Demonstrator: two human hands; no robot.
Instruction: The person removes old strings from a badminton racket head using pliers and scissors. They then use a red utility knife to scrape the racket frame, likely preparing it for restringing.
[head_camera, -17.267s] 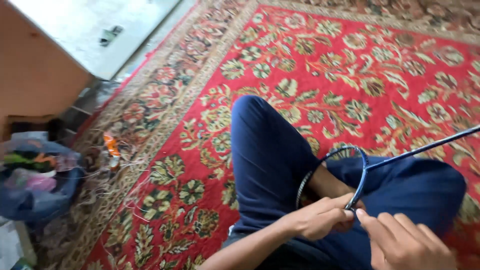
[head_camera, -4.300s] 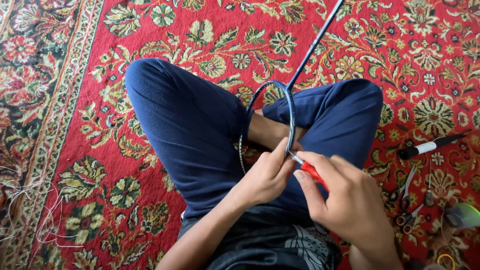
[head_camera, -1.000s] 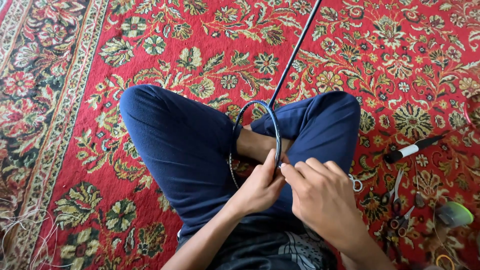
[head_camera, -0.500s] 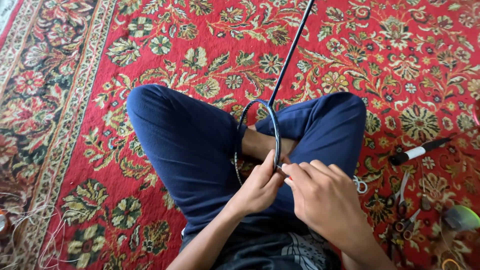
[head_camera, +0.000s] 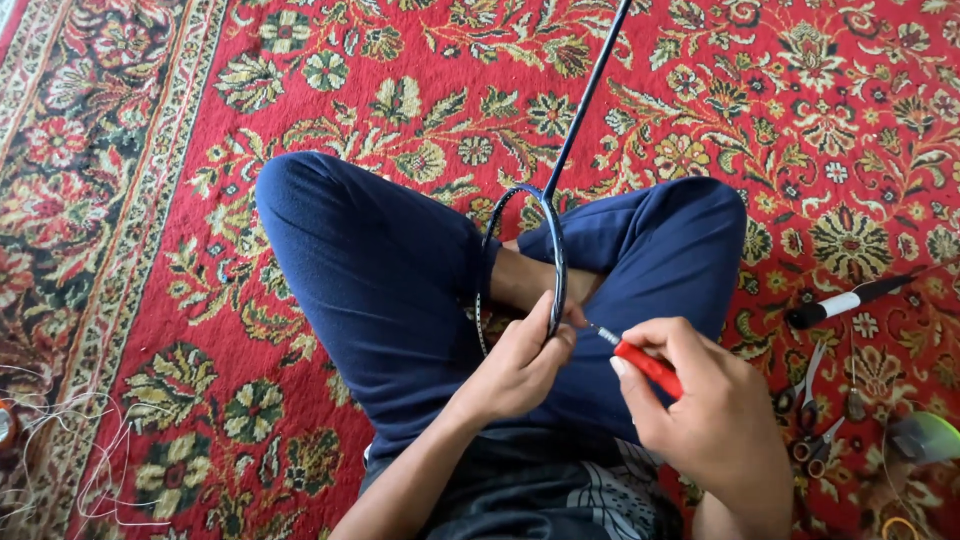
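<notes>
I sit cross-legged in dark blue trousers on a red patterned carpet (head_camera: 420, 90). A dark badminton racket frame (head_camera: 553, 240) stands on edge over my lap, its thin shaft (head_camera: 588, 95) running up and away. My left hand (head_camera: 520, 365) grips the near side of the frame rim. My right hand (head_camera: 705, 410) holds a red-handled awl (head_camera: 645, 365), whose metal tip touches the frame just beside my left thumb. Thin string hangs loosely along the frame's left side.
A black and white racket handle (head_camera: 850, 300) lies on the carpet to the right. Below it are scissors or pliers (head_camera: 815, 440) and a greenish object (head_camera: 925, 435). Loose white string (head_camera: 70, 450) is tangled at the carpet's left border.
My right hand has drawn back from the frame, so the red awl handle now shows, with its tip at the rim. The left hand keeps its grip.
</notes>
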